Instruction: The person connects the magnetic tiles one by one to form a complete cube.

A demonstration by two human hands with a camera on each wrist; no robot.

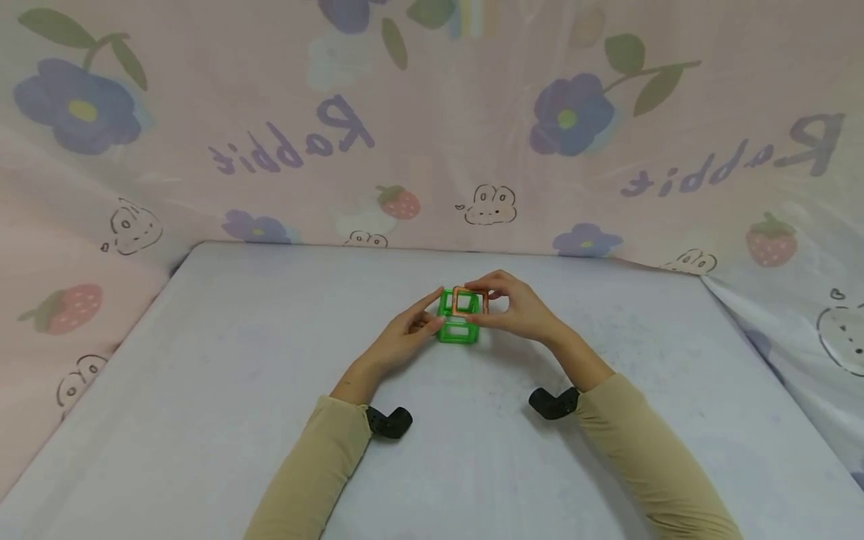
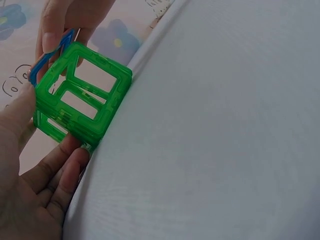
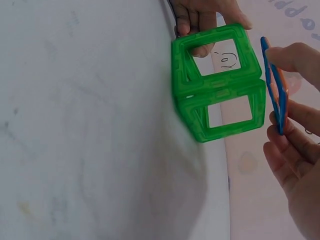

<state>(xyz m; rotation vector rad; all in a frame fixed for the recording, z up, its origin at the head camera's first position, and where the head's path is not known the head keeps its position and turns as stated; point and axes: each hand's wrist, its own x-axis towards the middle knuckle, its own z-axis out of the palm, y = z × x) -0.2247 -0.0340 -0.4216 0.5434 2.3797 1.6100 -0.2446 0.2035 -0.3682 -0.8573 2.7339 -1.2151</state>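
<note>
A box of translucent green magnetic tiles (image 1: 458, 342), each a square frame with an open window, stands on the table. The left hand (image 1: 400, 339) grips its left side, with the thumb along the upper edge and other fingers low against the wall in the left wrist view. Between thumb and fingers, the right hand (image 1: 518, 306) pinches a square magnetic tile (image 1: 455, 301), orange on one face and blue on the other. In the right wrist view this tile (image 3: 281, 112) is tilted on edge, a small gap away from the top of the green box (image 3: 222, 82).
A white cloth-covered table (image 1: 223, 360) spreads around the hands. Behind and beside it hangs a pink curtain (image 1: 432, 135) printed with flowers, strawberries and rabbits. Black curved devices (image 1: 553, 403) sit at both wrists, by the beige sleeves (image 1: 648, 442).
</note>
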